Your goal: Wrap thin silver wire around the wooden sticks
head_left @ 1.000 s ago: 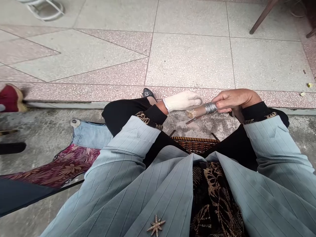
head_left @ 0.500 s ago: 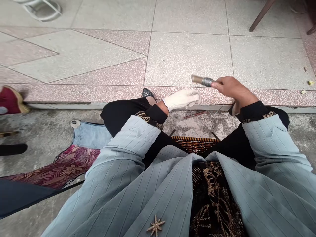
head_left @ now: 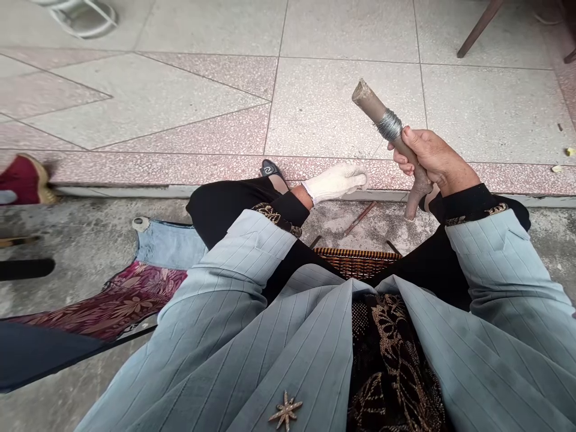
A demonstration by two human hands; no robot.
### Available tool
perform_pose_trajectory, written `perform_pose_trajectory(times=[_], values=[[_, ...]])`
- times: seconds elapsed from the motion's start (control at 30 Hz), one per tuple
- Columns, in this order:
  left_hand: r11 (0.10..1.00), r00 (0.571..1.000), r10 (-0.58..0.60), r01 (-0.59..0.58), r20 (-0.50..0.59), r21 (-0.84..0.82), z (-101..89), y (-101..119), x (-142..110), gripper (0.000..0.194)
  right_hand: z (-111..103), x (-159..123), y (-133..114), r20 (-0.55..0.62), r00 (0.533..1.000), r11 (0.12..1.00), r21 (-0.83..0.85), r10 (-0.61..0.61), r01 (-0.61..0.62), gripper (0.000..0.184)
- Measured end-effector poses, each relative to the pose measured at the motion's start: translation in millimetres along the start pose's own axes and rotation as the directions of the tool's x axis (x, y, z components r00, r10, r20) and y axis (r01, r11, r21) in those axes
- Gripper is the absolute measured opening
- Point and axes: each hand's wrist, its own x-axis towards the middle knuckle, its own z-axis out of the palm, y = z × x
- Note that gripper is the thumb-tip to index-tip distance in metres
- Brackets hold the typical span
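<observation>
My right hand [head_left: 429, 157] is closed around a thick wooden stick [head_left: 386, 123] that has silver wire wound round it near its upper end. The stick tilts up and to the left over the tiled floor. A thin strand of wire runs from the winding down toward my left hand [head_left: 339, 180]. That hand wears a white knit glove and its fingers are curled together near the step's edge; what they hold is too small to make out. A thin brown rod [head_left: 360, 218] lies on the concrete below both hands.
A woven rattan edge [head_left: 355, 262] shows between my knees. A patterned cloth and denim piece [head_left: 148, 270] lie on the concrete at left, with a red shoe [head_left: 22, 178] further left. Chair legs [head_left: 479, 27] stand at the top right on the tiles.
My right hand has lifted the wire-wound stick up and away from the gloved left hand, turning it from lying level to tilted steeply upward. The left hand has stayed put.
</observation>
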Motion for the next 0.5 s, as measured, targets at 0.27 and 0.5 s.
perform_pose_trajectory(times=[0.27, 0.5], values=[[0.966, 0.991, 0.086, -0.058, -0.102, 0.250, -11.9, -14, 6, 0.024, -11, -5, 0, 0.508, 0.853, 0.983, -0.184, 0.119, -0.028, 0.051], [0.789, 0.985, 0.163, -0.093, -0.061, 0.607, -14.5, -14, 9, 0.029, -10, 12, 16, 0.584, 0.621, 0.739, -0.673, 0.523, 0.010, 0.053]])
